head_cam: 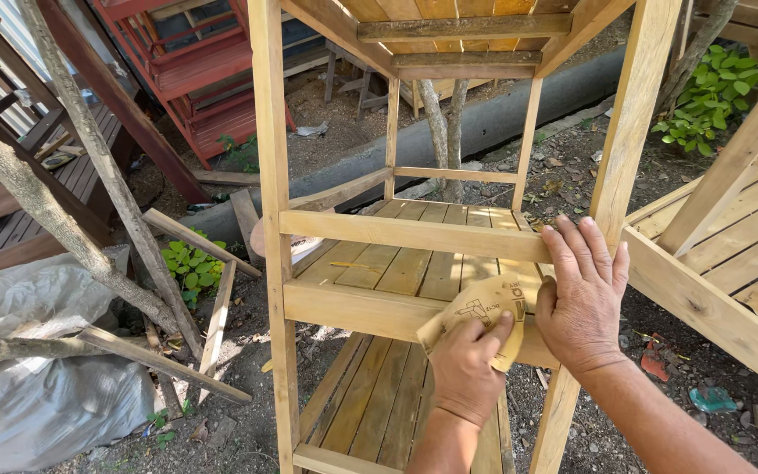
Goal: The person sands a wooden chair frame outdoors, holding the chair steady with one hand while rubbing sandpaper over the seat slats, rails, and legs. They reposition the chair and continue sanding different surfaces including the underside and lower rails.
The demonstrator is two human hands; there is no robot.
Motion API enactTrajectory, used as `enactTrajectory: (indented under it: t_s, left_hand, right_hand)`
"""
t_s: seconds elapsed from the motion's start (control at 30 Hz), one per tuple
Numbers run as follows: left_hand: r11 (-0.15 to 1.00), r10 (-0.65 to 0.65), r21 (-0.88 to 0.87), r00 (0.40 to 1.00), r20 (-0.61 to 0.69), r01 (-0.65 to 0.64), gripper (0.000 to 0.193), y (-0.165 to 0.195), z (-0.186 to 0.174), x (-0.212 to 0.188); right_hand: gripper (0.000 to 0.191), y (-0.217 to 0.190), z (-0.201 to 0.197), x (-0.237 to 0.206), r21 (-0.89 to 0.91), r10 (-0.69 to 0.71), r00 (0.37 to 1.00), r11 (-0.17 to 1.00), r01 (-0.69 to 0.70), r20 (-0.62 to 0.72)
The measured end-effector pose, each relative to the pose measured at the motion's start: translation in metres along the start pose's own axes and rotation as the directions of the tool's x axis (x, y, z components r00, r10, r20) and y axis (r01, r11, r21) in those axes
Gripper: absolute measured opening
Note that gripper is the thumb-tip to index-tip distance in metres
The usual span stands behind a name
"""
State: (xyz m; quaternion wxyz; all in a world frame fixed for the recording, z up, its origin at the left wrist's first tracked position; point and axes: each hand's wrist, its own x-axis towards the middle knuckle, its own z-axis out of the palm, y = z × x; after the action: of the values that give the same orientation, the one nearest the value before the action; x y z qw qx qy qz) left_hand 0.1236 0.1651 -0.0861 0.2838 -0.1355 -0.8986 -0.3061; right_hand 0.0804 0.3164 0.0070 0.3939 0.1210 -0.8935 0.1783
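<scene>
My left hand (465,364) grips a tan sheet of sandpaper (475,314), pressing it against the front rail (353,309) of the middle shelf on a bare wooden shelving unit (271,219). My right hand (582,294) lies flat and unclenched, holding nothing, fingers spread over the shelf's right front corner beside the upright post (625,132). A slatted wooden panel (730,254) stands just to the right.

Soft, even daylight; you get a sharp view throughout.
You see only faint shade under the shelf (414,263) slats, small sun patches on the ground (326,338) at lower centre, and posts bowing slightly toward the frame's edges.
</scene>
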Motion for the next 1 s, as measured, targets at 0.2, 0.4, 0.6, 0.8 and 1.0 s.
enactTrajectory:
  t_s: [0.2, 0.4, 0.6, 0.8, 1.0]
  left_hand:
    - [0.932, -0.089, 0.321, 0.963, -0.254, 0.17, 0.051, -0.107, -0.076, 0.022]
    - [0.453, -0.886, -0.334, 0.457, -0.072, 0.826, 0.025, -0.11, -0.095, 0.03]
    - [0.996, -0.091, 0.0, 0.994, -0.067, 0.091, 0.044, -0.075, -0.065, 0.011]
    - [0.79, -0.533, -0.431, 0.837, -0.128, 0.437, 0.03, -0.15, -0.102, 0.029]
    - [0.916, -0.395, 0.02, 0.908, -0.14, 0.401, 0.013, -0.082, -0.063, 0.021]
  right_hand:
    - [0.027, -0.033, -0.007, -0.098, 0.342, 0.285, 0.949, 0.885, -0.315, 0.135]
    - [0.05, -0.068, 0.051, -0.16, 0.368, 0.472, 0.296, -0.067, -0.927, 0.831]
    - [0.038, -0.086, 0.082, -0.127, 0.323, 0.263, 0.202, -0.592, -0.738, 0.944]
    - [0.022, -0.085, 0.096, -0.12, 0.36, 0.268, 0.254, -0.51, -0.781, 0.929]
    - [0.016, -0.064, 0.092, -0.139, 0.329, 0.508, 0.063, -0.453, -0.828, 0.859]
